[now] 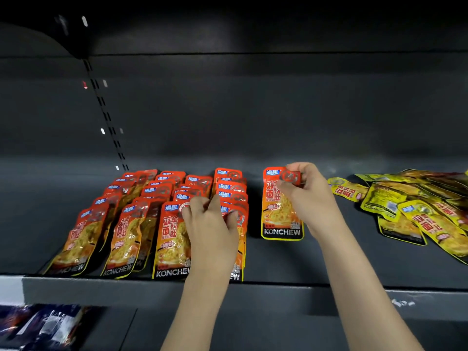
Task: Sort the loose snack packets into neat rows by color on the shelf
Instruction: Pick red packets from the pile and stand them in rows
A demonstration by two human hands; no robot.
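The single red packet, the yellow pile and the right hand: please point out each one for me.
single red packet (281, 219), head view, on its printed front below the fingers.
yellow pile (415, 209), head view, on a packet near the pile's middle.
right hand (307, 188), head view, on the back of the hand.

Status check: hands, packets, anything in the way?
Left hand on front of red rows. Right hand pinching lone red packet by its top. Yellow pile unsorted, right. Nothing blocking.

Dark grey shelf (278, 264). Red packets (121, 224) in overlapping rows, 9 o'clock; single red packet (278, 219) centre; loose yellow packets (410, 209), 3 o'clock.
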